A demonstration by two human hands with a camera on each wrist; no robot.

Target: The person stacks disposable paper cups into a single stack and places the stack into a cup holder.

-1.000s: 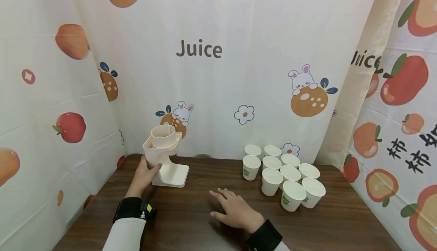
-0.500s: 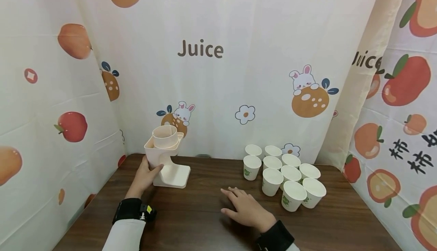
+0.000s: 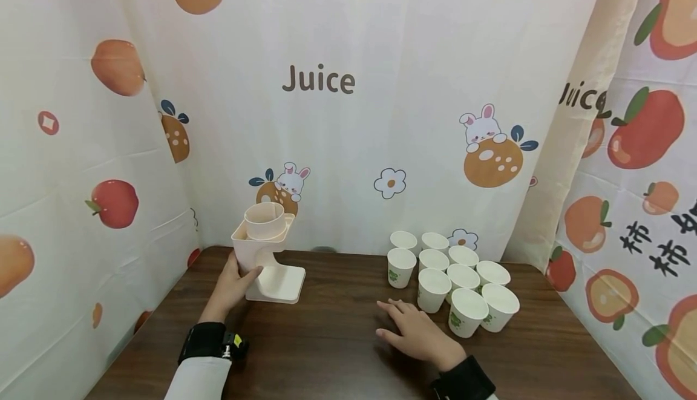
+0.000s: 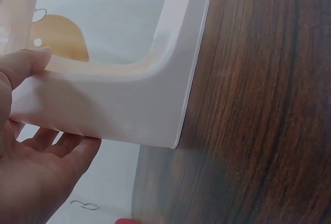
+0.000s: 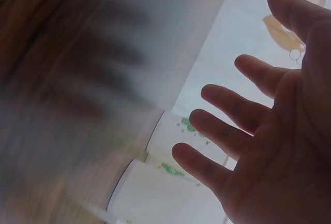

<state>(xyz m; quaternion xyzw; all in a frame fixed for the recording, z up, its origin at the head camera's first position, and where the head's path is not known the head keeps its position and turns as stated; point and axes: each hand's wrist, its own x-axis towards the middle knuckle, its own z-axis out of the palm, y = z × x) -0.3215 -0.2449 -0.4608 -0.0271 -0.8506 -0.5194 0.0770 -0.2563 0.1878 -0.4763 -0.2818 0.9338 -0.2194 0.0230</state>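
Two hands in view, only one loaded: the left hand (image 3: 229, 288) grips the cream-coloured stand (image 3: 265, 257) by its column, thumb along one face and fingers wrapped round the opposite side, gap closed to the column's width. The stand is upright, its base to the right of the grip and apparently down on the dark wood table (image 3: 327, 351). Directly above the grip is the stand's tray-like top, with a round ring (image 3: 265, 223) sitting in it. The right hand (image 3: 416, 330) is well to the right of the grip and nearer the wearer — palm down over the table, fingers straight and spread, holding nothing. Just beyond its fingers, far to the right of the grip, ten paper cups (image 3: 434, 291) stand upright in a close cluster, green print on several. Behind the grip hangs a pale curtain (image 3: 348, 134) with "Juice" lettering (image 3: 318, 79); a black band (image 3: 202, 342) circles the gripping wrist.
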